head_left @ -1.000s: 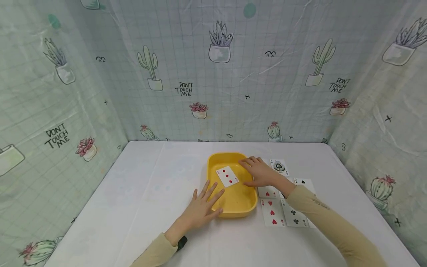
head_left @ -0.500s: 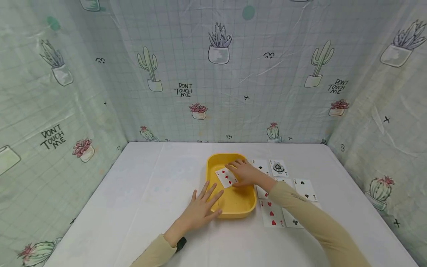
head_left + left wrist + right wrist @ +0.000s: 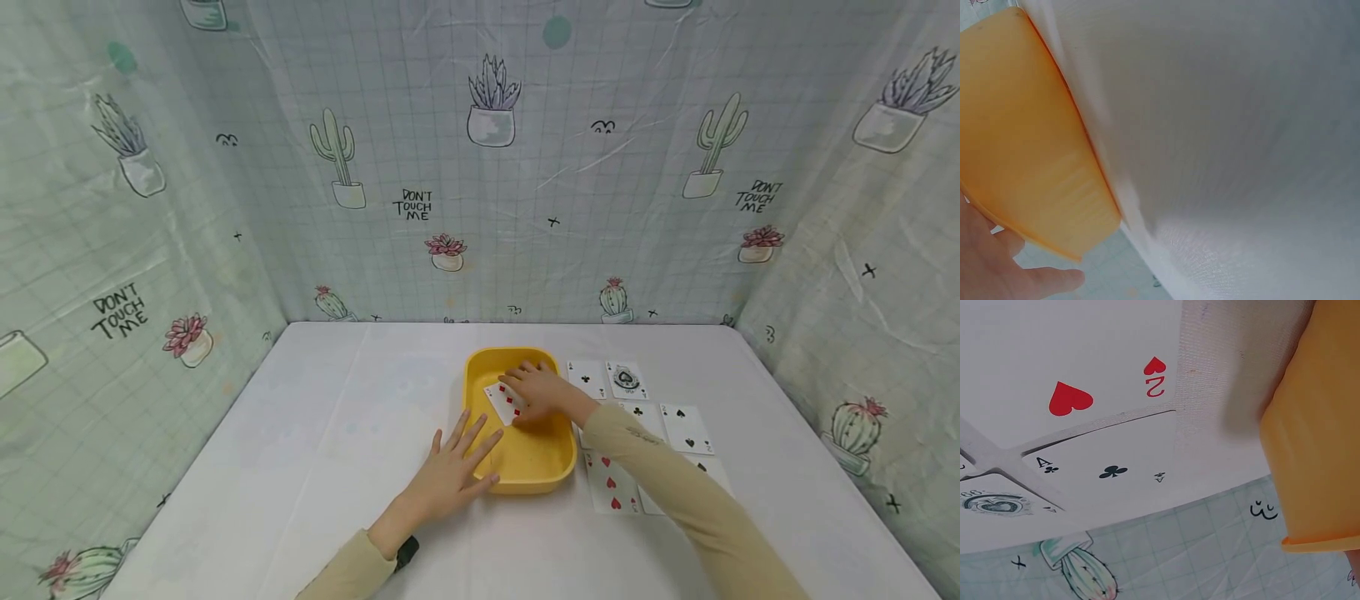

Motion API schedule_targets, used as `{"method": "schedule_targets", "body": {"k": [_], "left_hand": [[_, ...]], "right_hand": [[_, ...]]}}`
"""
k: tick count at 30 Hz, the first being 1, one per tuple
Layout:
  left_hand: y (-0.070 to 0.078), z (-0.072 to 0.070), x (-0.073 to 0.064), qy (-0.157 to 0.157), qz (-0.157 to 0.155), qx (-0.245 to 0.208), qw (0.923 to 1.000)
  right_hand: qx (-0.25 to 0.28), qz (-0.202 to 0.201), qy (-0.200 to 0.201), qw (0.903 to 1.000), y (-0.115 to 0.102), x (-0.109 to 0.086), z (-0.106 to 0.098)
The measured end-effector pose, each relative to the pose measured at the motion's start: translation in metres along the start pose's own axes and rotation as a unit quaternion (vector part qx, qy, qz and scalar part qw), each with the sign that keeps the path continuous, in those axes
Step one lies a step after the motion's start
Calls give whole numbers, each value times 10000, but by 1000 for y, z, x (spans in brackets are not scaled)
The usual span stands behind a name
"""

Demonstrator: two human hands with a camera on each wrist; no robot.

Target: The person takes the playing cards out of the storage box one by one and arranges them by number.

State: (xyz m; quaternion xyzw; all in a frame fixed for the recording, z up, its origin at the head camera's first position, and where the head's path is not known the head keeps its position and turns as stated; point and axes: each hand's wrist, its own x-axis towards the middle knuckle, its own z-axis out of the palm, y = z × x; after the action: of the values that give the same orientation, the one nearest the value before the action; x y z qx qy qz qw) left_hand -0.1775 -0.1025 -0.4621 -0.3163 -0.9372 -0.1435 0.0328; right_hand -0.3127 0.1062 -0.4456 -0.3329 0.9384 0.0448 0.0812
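Observation:
A yellow plastic tray (image 3: pixel 534 482) stands on the white table with a three of diamonds playing card (image 3: pixel 497 399) lying in it. My right hand (image 3: pixel 543 392) reaches over the tray's right side, its fingers and thumb spread across the card's right part and hiding some of it. Fanned out at the tray's near left rim is my left hand (image 3: pixel 446 475), fingers straight. In the left wrist view the tray's side wall (image 3: pixel 1029 131) fills the left, with thumb and fingertips by its rim. The right wrist view shows little of the right hand behind the tray.
Rows of face-up cards lie right of the tray: an ace of clubs (image 3: pixel 585 380), an ace of spades (image 3: pixel 627 380), a two of spades (image 3: pixel 686 428) and a three of hearts (image 3: pixel 612 483) among them. My right sleeve (image 3: pixel 667 475) covers some. A cactus-print cloth (image 3: pixel 420 150) surrounds the table.
My right hand has moved left from the tray's right rim to over the three of diamonds, uncovering the ace of clubs. The left hand stays at the tray.

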Motion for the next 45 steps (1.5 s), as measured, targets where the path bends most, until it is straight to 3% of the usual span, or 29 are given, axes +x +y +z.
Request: {"method": "schedule_targets", "body": {"k": [14,22,32,45], "left_hand": [[3,-3,-1,-55,-34,-82,9999],[2,-1,-1,-21,-22,-103,9999],[2,-2,-1,-48,-31,-107,9999],[4,-3,-1,-88,-74,-52,9999]], "right_hand": [[189,422,-532,9975,-2,5,0],[48,298,-438,9986,-2,5,1],[-253,107,-12,9996,-3,2,4],[-102,133,-427,9989,-9,-8,-5]]}}
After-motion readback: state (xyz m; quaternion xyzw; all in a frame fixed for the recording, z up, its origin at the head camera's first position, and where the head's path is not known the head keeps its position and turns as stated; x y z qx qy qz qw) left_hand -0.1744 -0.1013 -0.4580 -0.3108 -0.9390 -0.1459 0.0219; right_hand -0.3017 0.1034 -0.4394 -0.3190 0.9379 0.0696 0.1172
